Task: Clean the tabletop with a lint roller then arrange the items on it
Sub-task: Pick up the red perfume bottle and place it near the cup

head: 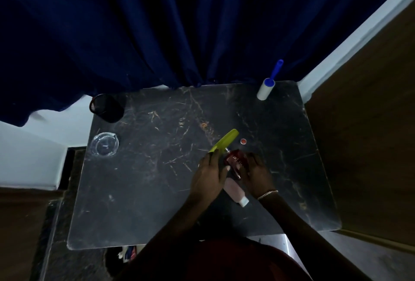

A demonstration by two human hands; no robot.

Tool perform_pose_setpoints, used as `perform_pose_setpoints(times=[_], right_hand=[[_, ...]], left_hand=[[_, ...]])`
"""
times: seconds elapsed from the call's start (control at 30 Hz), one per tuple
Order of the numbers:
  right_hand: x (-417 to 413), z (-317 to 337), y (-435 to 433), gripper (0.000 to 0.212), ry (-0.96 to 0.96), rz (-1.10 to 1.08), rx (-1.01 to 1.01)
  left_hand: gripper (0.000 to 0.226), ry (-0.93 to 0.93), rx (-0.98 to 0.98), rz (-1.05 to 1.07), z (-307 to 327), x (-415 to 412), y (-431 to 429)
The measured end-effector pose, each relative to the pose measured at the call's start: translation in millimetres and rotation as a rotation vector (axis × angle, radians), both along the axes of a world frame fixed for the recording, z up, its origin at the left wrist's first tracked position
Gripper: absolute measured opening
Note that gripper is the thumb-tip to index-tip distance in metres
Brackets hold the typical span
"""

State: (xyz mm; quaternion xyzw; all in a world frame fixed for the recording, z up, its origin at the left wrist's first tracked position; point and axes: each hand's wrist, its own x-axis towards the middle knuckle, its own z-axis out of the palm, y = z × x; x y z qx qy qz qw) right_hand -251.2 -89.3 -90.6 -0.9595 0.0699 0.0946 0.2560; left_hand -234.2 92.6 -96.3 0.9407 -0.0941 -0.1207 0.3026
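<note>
On the dark surface [146, 179] I see my left hand [210, 177] and right hand [258, 174] close together, the roller [266, 88] lying at the far right corner, the comb [224, 140] gripped by the left, the bottle [235, 160] by the right.

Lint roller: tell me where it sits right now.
In the head view, the lint roller lies at the far right corner of the tabletop, beside the blue curtain, its handle pointing past the edge.
</note>
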Motion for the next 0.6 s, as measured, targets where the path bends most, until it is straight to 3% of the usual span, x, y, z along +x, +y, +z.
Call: perform_pose_setpoints(times=[0.1, 0.27, 0.6], right_hand=[[7.2, 0.7, -13.0, 0.049, 0.094, -0.082, 0.104], [23.3, -4.5, -24.7, 0.041, 0.24, -0.158, 0.24], [36.6, -12.0, -26.7, 0.019, 0.326, -0.201, 0.331]], left_hand=[[0.047, 0.168, -0.157, 0.204, -1.7, 4.7, -29.3], [0.032, 0.409, -0.183, 0.434, -8.3, 12.7, -60.0], [0.024, 0.492, -0.345, 0.624, -10.8, 15.1, -84.7]])
